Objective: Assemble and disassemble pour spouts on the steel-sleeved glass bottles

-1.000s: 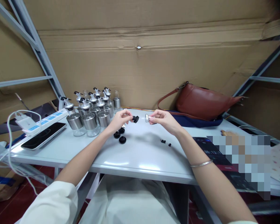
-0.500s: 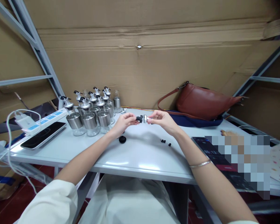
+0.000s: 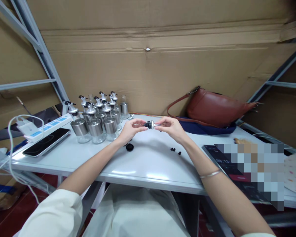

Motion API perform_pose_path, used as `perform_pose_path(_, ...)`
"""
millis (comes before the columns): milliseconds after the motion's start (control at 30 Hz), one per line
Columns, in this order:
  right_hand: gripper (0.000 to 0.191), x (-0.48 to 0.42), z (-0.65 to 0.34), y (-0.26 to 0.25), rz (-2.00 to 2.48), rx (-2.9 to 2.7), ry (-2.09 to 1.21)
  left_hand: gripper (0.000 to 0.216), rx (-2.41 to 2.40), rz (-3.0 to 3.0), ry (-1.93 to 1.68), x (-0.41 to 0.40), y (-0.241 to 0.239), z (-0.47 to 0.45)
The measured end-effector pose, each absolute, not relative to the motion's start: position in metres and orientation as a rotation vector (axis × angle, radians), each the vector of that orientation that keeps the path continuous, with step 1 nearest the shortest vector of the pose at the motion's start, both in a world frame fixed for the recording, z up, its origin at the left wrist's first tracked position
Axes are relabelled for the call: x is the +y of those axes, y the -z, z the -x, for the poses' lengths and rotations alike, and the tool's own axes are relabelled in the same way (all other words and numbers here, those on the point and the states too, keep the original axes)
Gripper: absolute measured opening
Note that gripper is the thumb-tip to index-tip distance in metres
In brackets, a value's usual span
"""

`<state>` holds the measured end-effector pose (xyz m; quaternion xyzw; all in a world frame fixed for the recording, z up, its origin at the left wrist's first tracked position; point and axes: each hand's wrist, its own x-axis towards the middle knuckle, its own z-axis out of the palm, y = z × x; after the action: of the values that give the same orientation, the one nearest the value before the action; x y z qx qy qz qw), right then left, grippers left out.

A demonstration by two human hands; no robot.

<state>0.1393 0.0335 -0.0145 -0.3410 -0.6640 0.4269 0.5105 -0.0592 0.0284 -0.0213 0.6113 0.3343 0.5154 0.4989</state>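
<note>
Above the middle of the table, my left hand (image 3: 130,130) pinches a black ribbed bottle stopper (image 3: 148,124) between thumb and fingers. My right hand (image 3: 172,127) grips the narrow end of a silver pourer spout (image 3: 152,124). Spout and stopper touch end to end, lying level between the hands; whether they are fully joined I cannot tell. A round black cap (image 3: 129,147) rests on the table below my left hand, with another dark piece partly hidden behind the wrist. Several tiny black pieces (image 3: 173,149) lie below my right hand.
Several glass bottles with steel bands (image 3: 95,127) stand at the left, most topped with pourers. Beside them are a power strip (image 3: 51,125) and a phone (image 3: 46,142). A brown bag (image 3: 212,107) sits back right, and a dark screen (image 3: 218,158) lies near my right forearm.
The stopper and spout have come together, closing the small gap between them. Both hands have stayed in nearly the same place.
</note>
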Motion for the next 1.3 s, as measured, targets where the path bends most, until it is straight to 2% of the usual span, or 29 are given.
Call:
perform_pose_path(267, 0.034, 0.038, -0.136, 0.021, 0.738, -1.652, -0.910, 0.042, 0.719, -1.307, -1.197, 0.033, 0.029, 0.060)
perform_pose_path(467, 0.033, 0.036, -0.133, 0.021, 0.741, -1.642, -0.848, 0.040, 0.711, -1.327, -1.251, 0.031, 0.029, 0.058)
perform_pose_path(633, 0.033, 0.029, -0.131, 0.017, 0.744, -1.630, -0.989, 0.037, 0.714, -1.418, -1.347, 0.023, 0.025, 0.055)
perform_pose_path(867, 0.031, 0.029, -0.134, 0.016, 0.805, -1.706, -1.060, 0.039, 0.704, -1.474, -1.269, 0.022, 0.027, 0.053)
perform_pose_path(1067, 0.030, 0.036, -0.130, 0.024, 0.958, -1.805, -0.632, 0.038, 0.791, -1.538, -1.312, 0.024, 0.033, 0.050)
perform_pose_path(1133, 0.036, 0.034, -0.129, 0.024, 0.993, -1.831, -0.757, 0.036, 0.815, -1.546, -1.337, 0.024, 0.035, 0.048)
perform_pose_path(1233, 0.044, 0.028, -0.128, 0.021, 0.947, -1.764, -1.131, 0.037, 0.779, -1.534, -1.347, 0.024, 0.036, 0.048)
perform_pose_path(1300, 0.044, 0.025, -0.127, 0.018, 0.911, -1.702, -1.231, 0.041, 0.725, -1.518, -1.320, 0.024, 0.035, 0.048)
